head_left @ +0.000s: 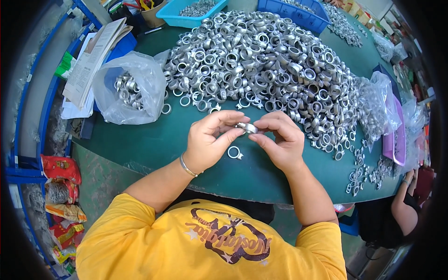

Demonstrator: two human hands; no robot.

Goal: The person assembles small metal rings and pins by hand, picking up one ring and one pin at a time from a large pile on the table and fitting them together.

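Note:
Between my two hands, just above the near part of the green table, is a silver metal ring clamp (pixel 248 127). My left hand (pixel 211 138) pinches its left side with thumb and fingers. On the other side my right hand (pixel 281 140) grips it the same way. A second ring clamp (pixel 234 152) with a small lug lies on the table below my hands, touched by neither. Beyond them rises a large heap of similar metal rings (pixel 261 60). My fingers hide part of the held clamp.
A clear plastic bag (pixel 133 88) with rings stands left of the heap, near stacked papers (pixel 93 65). Blue trays (pixel 191 19) sit at the back. Right are more bagged rings (pixel 375 107), small loose parts (pixel 358 175), a pink basket (pixel 396 135) and another person's arm (pixel 402 200).

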